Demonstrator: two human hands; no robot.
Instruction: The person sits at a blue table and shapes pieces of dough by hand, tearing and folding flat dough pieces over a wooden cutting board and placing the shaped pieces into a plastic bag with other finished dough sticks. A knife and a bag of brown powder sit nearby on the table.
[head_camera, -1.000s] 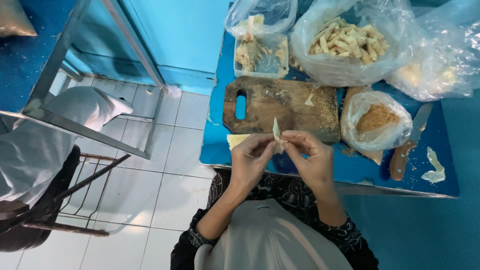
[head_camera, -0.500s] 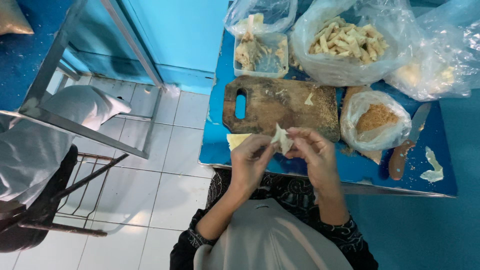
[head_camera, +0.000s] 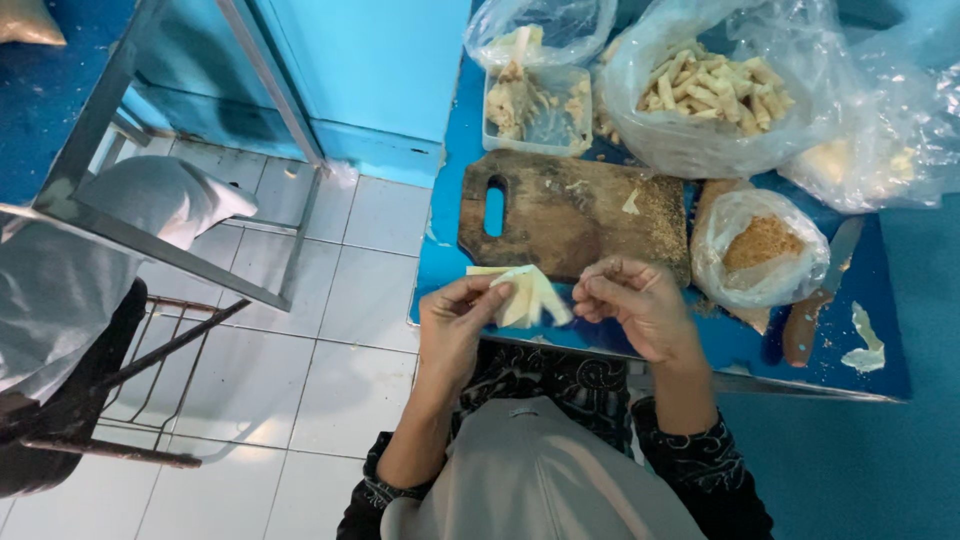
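Pinching a pale wrapper (head_camera: 522, 292), left hand (head_camera: 452, 322) closed; right hand (head_camera: 632, 305) curled, apart.

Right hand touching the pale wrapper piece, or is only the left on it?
Apart. The head view shows the right hand curled beside the wrapper piece, blue table showing between them; the left hand pinches it.

On my feed a wooden cutting board (head_camera: 575, 212) lies on the blue counter (head_camera: 900, 360). Behind it sit a clear tub (head_camera: 535, 110) and a plastic bag of pale sticks (head_camera: 715, 90). Beside the board, a bag of brown crumbs (head_camera: 760, 245), then what looks like a knife (head_camera: 820, 295).
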